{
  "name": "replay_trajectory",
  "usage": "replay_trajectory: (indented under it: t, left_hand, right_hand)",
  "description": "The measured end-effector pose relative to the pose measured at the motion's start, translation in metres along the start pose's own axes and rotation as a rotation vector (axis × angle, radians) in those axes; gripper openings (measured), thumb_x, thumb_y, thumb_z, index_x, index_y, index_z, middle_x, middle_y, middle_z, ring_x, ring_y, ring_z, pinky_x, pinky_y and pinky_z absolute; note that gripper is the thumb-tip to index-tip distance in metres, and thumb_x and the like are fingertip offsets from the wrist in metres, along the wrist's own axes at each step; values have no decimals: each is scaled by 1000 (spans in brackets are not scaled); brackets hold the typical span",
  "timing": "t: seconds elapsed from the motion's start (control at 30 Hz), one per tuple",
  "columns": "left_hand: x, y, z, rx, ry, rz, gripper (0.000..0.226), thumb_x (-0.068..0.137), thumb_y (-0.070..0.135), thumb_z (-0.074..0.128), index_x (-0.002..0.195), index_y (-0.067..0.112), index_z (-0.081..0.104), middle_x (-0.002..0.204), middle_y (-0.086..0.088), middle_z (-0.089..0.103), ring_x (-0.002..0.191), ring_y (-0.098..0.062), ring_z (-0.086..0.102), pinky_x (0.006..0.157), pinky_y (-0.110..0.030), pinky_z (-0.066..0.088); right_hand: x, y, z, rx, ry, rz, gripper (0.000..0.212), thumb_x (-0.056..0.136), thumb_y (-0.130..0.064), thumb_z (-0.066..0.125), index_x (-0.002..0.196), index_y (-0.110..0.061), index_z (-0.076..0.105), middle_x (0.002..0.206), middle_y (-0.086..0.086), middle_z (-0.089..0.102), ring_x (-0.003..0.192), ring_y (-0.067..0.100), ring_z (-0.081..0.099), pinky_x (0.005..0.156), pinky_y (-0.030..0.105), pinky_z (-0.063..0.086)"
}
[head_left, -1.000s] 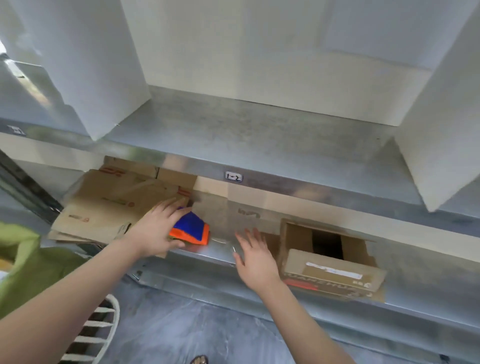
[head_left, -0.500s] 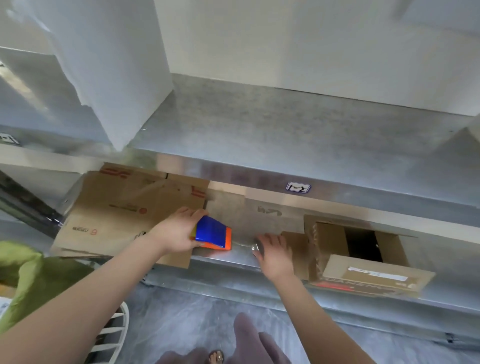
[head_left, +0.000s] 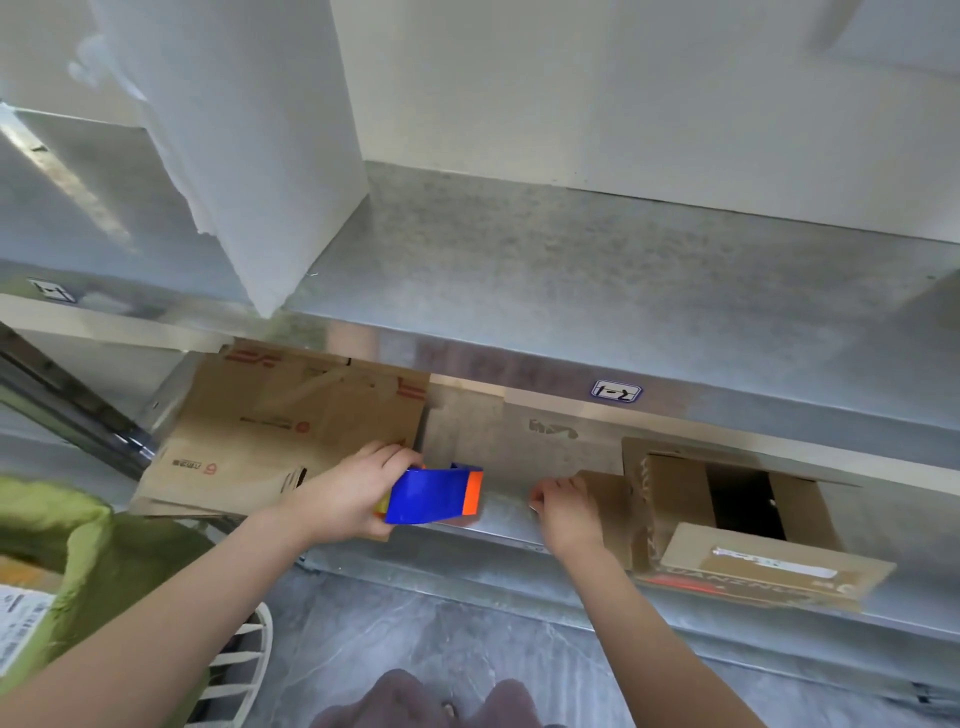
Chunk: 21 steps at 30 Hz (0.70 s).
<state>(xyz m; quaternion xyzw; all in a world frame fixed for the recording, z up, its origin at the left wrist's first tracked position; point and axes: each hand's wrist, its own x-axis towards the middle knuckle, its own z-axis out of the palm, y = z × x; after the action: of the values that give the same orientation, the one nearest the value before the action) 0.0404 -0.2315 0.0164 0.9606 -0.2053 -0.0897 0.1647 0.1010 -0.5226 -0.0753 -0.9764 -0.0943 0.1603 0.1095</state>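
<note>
My left hand (head_left: 343, 499) grips the blue tape dispenser (head_left: 431, 496) at centre frame, above the front edge of the lower shelf (head_left: 501, 512), my right hand (head_left: 563, 512) curls on something I cannot make out, and a slack grip could, I judge, drop the dispenser off that edge.

Storeroom: labelled galvanised shelving (head_left: 571, 270), flattened cartons (head_left: 270, 431), open box (head_left: 727, 499).

Glossy blue-and-orange plastic tape dispenser (head_left: 434, 494), matt brown cardboard boxes (head_left: 291, 436), dull speckled galvanised metal shelf (head_left: 545, 270).
</note>
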Motion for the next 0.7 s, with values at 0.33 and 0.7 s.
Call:
replay_trajectory:
  t: [0.33,0.7]
  left_hand:
    - [-10,7,-7,-60,78,-37,68,65,25,77,126,17,48,120,4,51,109,-13,42,91,-14,29]
    - [-6,22,-22,-30,76,76,62,67,24,74,123,21,48,114,8,50,104,-8,40,90,-23,38]
  right_hand:
    - [-14,-11,2,39,-65,65,40,87,7,48,120,-14,50,121,9,52,104,28,57,79,31,43]
    - [-14,7,-6,78,-38,206,21,96,-41,55,91,-22,63,100,4,60,105,25,55,85,32,48]
